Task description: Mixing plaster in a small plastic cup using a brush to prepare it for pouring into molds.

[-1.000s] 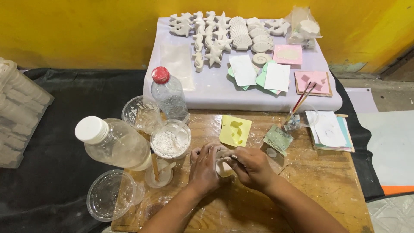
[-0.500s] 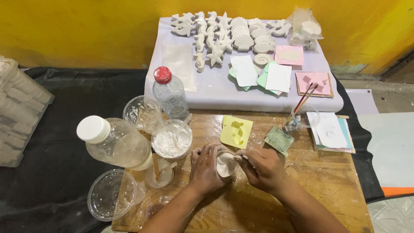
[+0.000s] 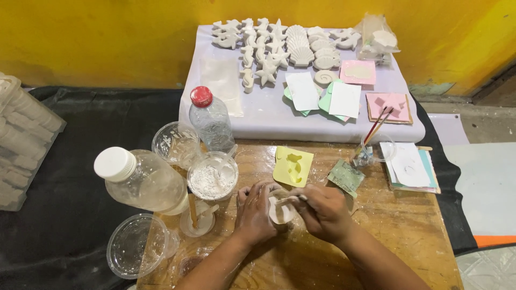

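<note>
— Two hands on one piece: left hand (image 3: 257,210) and right hand (image 3: 322,210) both clasp a small white mould (image 3: 280,209), fingers curled round its edges, held just above the wooden table (image 3: 408,225).

— Grip firm?

— Both closed on it. Right thumb and forefinger pinch the upper rim; left fingers wrap the near side (the underside is hidden by the palms).

— Nearest neighbours?

— Just beyond the grip, a yellow mould (image 3: 293,166) lying flat. To the right of it, a small greenish mould (image 3: 345,176), tilted. Left of the grip, a cup of white powder (image 3: 213,177); nearer the person, a small cup with a wooden stick (image 3: 193,215) in it.

— Farther out?

— Left again: a large bottle with a white cap (image 3: 141,180) lying on its side, an upright bottle with a red cap (image 3: 210,122), an empty clear cup (image 3: 134,247). Well beyond the grip, a pale board (image 3: 252,115) carrying white plaster casts (image 3: 269,48) of shells, starfish and seahorses, plus pink and green squares. Brushes (image 3: 376,126) stand in a cup to the right.
</note>
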